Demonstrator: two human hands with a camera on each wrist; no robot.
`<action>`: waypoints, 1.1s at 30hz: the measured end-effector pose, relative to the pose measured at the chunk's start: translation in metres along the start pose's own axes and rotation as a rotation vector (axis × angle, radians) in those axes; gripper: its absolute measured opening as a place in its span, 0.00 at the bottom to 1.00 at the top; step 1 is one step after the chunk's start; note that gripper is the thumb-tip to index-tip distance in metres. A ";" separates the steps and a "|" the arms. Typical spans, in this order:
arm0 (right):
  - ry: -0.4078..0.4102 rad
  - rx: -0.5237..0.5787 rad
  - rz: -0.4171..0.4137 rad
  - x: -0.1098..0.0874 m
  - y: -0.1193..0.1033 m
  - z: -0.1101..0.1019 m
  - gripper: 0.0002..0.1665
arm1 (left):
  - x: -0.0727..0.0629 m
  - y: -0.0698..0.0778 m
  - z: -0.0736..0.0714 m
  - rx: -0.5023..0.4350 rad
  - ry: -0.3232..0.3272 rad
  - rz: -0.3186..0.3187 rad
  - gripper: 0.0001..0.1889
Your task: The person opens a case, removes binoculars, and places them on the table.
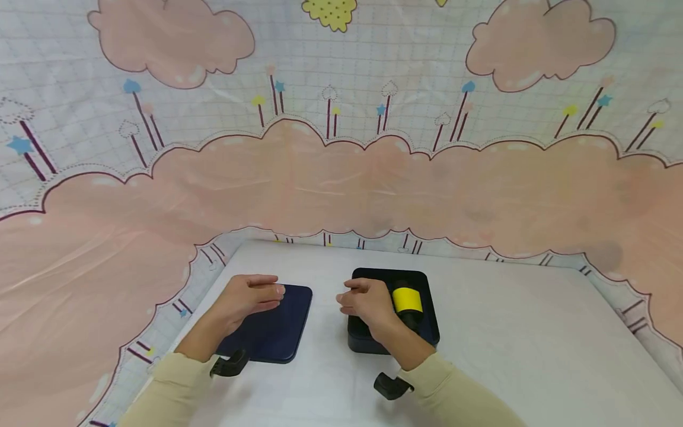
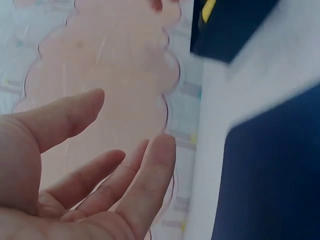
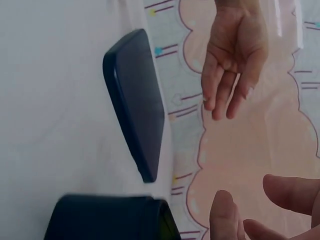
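A flat dark blue lid (image 1: 277, 326) lies on the white table, with my left hand (image 1: 249, 299) held above its far left part. The left fingers are loosely bent and hold nothing; the left wrist view shows them apart from the thumb. To the right stands a dark open box (image 1: 367, 343). Inside it is a black cylindrical thing with a yellow band (image 1: 408, 300), whose kind I cannot tell. My right hand (image 1: 369, 301) hovers over the box's left side, its fingers relaxed and nothing between them. That hand and wrist hide part of the box's inside.
The white table (image 1: 507, 332) reaches to a patterned cloth (image 1: 363, 190) with pink clouds, which hangs behind and along the sides. A black wrist mount sits at each cuff, the left one (image 1: 230, 363) close to the lid's near edge.
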State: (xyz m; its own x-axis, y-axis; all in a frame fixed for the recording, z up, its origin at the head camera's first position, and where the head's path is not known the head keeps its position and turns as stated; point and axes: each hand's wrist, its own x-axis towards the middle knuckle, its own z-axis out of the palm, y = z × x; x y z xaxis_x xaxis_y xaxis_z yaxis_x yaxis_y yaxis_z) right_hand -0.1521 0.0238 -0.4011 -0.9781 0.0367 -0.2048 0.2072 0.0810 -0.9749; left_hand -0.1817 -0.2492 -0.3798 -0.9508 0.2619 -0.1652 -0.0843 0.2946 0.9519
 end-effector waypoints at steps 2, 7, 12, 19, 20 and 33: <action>0.008 -0.012 0.004 0.001 0.000 -0.009 0.26 | 0.003 0.005 0.013 -0.018 -0.001 -0.005 0.31; 0.032 -0.037 -0.012 0.001 0.001 -0.030 0.27 | 0.012 0.016 0.044 -0.061 -0.020 -0.022 0.30; 0.059 -0.105 -0.045 0.000 0.002 -0.050 0.28 | 0.023 0.024 0.075 -0.086 -0.037 -0.041 0.31; 0.105 -0.222 -0.083 -0.004 0.006 -0.078 0.30 | 0.038 0.027 0.111 -0.101 -0.094 -0.035 0.31; 0.107 -0.233 -0.087 -0.004 0.006 -0.081 0.30 | 0.039 0.027 0.115 -0.102 -0.102 -0.030 0.32; 0.062 -0.380 -0.109 -0.004 0.013 -0.114 0.36 | 0.050 0.031 0.153 0.107 -0.155 0.028 0.39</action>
State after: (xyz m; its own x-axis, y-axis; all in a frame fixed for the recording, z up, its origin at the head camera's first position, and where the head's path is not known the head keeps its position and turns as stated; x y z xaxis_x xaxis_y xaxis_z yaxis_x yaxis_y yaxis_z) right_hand -0.1434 0.1382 -0.4028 -0.9942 0.0666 -0.0849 0.1058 0.4503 -0.8866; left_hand -0.1865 -0.0867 -0.3982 -0.8945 0.4070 -0.1850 -0.0187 0.3794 0.9250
